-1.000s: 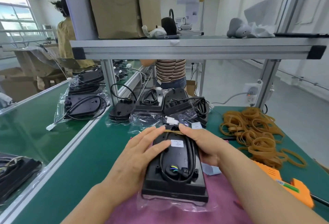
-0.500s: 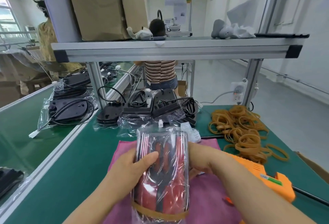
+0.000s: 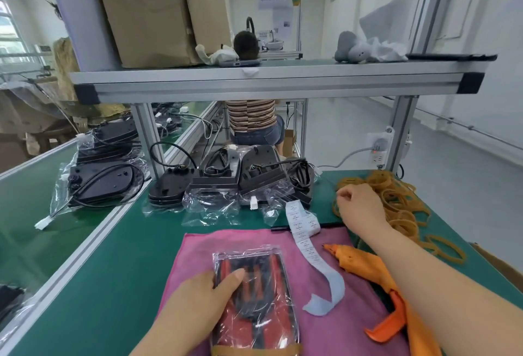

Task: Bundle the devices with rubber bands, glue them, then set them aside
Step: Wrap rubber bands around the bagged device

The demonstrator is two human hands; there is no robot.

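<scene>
A bagged device [image 3: 256, 296], black and red inside clear plastic, lies on a pink cloth [image 3: 195, 254] at the near edge of the green desk [image 3: 121, 271]. A tan rubber band [image 3: 254, 351] wraps its near end. The left hand [image 3: 195, 310] grips the device by its left edge: the thumb [image 3: 230, 278] lies flat across the top of the bag, while the other fingers are hidden below that edge.

The right hand [image 3: 359, 207] is well apart from the device, out at the left rim of the pile of rubber bands [image 3: 404, 205] near the desk's far right corner. Its fingers are curled downward onto the bands, but I cannot tell whether they pinch one.

An orange glue gun [image 3: 362, 263] rests on the cloth's right side, under the right forearm. A label strip [image 3: 307, 235] trails between it and the device. More black devices [image 3: 218, 183] in bags sit along the far edge.
</scene>
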